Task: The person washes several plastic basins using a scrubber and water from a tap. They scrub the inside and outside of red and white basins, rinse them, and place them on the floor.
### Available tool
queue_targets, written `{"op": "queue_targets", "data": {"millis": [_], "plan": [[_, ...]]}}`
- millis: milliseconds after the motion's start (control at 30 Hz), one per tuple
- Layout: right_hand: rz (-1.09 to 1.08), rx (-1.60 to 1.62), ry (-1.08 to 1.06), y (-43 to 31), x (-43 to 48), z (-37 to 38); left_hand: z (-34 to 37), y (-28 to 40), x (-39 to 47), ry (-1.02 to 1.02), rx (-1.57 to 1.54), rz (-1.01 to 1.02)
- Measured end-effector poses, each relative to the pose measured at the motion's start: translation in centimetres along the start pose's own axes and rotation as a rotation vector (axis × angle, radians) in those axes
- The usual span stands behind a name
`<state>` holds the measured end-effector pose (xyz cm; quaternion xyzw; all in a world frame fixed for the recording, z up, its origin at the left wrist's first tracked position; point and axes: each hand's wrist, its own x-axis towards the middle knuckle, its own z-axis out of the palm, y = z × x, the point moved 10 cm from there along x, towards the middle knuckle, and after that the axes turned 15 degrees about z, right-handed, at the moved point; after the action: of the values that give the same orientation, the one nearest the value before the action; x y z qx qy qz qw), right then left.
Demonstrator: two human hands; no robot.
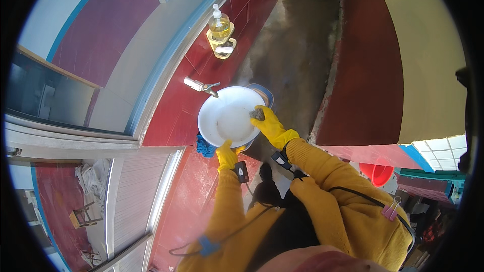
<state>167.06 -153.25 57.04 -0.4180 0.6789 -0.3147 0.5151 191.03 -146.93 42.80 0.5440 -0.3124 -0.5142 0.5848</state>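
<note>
A white plastic basin (230,117) rests tilted beneath a wall tap (207,87), with small dark specks on its inner surface. My left hand (227,155), in a yellow rubber glove, grips the basin's near rim with the thumb over the edge. In a matching glove, my right hand (273,127) holds a grey steel wool scourer (258,115) against the basin's right inner side. A blue-rimmed basin (264,93) shows partly behind and under the white one; the rest of it is hidden. Whether water runs from the tap cannot be told.
On the red tiled wall, a cream holder (223,41) carries a pump bottle of yellow liquid (219,26). A blue cloth (205,146) hangs left of the basin. Wet concrete floor (295,45) stretches ahead beside a wall. A red bucket (380,173) stands at right.
</note>
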Motion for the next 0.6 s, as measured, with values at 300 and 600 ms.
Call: {"op": "queue_targets", "data": {"millis": [300, 600], "plan": [[-0.005, -0.011, -0.04, -0.7, -0.3, 0.5, -2.1, -6.2, 1.3, 0.106, -0.257, -0.295], [0.077, 0.036, -0.035, 1.9, -2.5, -1.7, -3.2, -8.0, 4.8, -0.093, -0.033, -0.151]]}}
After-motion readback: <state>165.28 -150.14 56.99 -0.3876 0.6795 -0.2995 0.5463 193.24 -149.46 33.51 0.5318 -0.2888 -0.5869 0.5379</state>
